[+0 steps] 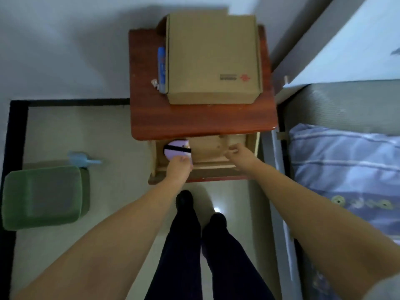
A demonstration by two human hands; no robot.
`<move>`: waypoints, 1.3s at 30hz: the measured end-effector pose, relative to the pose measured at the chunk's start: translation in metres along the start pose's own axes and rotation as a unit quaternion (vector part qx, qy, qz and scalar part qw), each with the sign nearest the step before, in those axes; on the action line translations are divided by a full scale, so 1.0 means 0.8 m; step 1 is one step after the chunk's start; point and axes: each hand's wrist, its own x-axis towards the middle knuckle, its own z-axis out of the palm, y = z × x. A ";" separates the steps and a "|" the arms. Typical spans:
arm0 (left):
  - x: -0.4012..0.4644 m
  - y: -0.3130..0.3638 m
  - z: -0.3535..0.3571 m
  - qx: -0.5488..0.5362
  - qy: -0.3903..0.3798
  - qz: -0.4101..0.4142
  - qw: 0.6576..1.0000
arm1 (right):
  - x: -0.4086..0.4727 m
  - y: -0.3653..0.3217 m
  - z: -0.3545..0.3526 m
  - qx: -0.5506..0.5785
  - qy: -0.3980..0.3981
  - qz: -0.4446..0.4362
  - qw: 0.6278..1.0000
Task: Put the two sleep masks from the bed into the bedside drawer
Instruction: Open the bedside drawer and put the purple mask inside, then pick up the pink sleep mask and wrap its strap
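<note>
The bedside drawer of the red-brown nightstand is pulled open below me. A purple sleep mask with a black strap lies at the drawer's left end. My left hand grips its near edge. My right hand hovers over the right half of the drawer, fingers curled, thumb and fingers pinched; whether it holds anything cannot be made out. A second mask is not visible.
A cardboard box and a blue object sit on the nightstand top. A green bin stands on the floor at left. The bed with a blue striped pillow runs along the right. My legs stand before the drawer.
</note>
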 end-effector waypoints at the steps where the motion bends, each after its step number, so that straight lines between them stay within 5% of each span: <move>1: -0.023 0.019 0.008 0.009 -0.026 0.022 0.999 | -0.024 0.003 -0.026 -0.022 0.035 -0.012 0.999; 5: -0.092 0.120 0.065 0.123 -0.079 0.213 0.966 | -0.098 0.031 -0.124 -0.105 0.262 -0.050 0.958; 13: -0.183 0.292 0.283 0.410 -0.127 0.493 0.757 | -0.168 0.139 -0.323 -0.167 0.433 0.022 0.886; 17: -0.192 0.333 0.418 0.465 -0.153 0.524 0.697 | -0.152 0.205 -0.426 -0.145 0.442 0.053 0.884; 23: -0.128 0.354 0.620 0.530 -0.182 0.471 0.681 | -0.052 0.317 -0.572 -0.133 0.398 0.080 0.904; 28: -0.028 0.329 0.763 0.571 -0.119 0.516 0.627 | 0.072 0.401 -0.676 -0.120 0.392 0.093 0.907; 34: 0.031 0.265 0.817 0.616 -0.021 0.530 0.583 | 0.170 0.459 -0.744 -0.071 0.458 0.086 0.882; 39: 0.044 0.247 0.819 0.627 0.022 0.565 0.535 | 0.218 0.470 -0.766 -0.037 0.434 0.097 0.895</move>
